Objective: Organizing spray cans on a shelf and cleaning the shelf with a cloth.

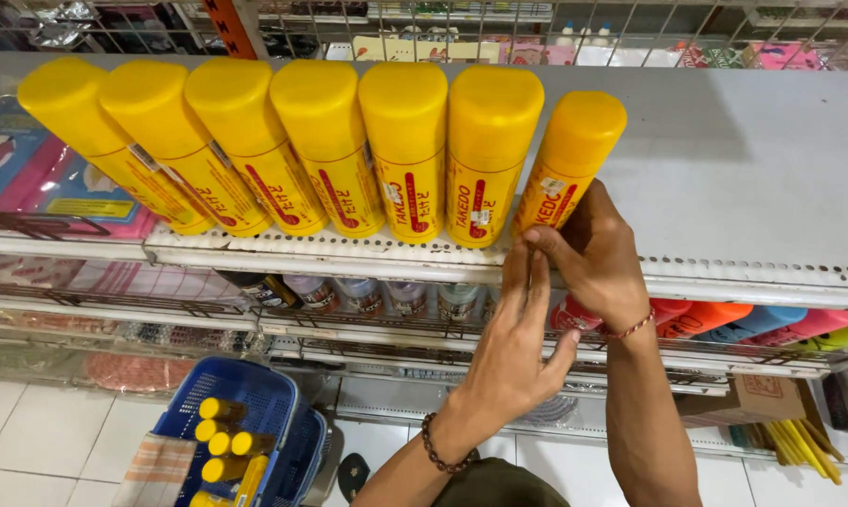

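Hands (555,300) raised, fingers pinching base of rightmost yellow can (568,160).

Top shelf (724,169): 7 yellow bottles (405,150) with yellow caps, single row. 6 stand tight together, the 7th at the right end is tilted.

Hands in view: 2, left hand (513,352) and right hand (593,253). 1 bracelet on each wrist, so 2 total: dark beaded bracelet (438,453) on the left, red thread bracelet (630,329) on the right.

Shelf below: 5 small bottles (363,294) with pale bodies visible between the wire rails, maybe more hidden behind the hands, can't tell. To the right, about 5 coloured caps (724,319) (red, orange, blue, pink, yellow), partly cut off.

Floor: 1 blue basket (274,404), with at least 5 yellow-capped bottles (222,432) in it; the exact count is unclear where they overlap.
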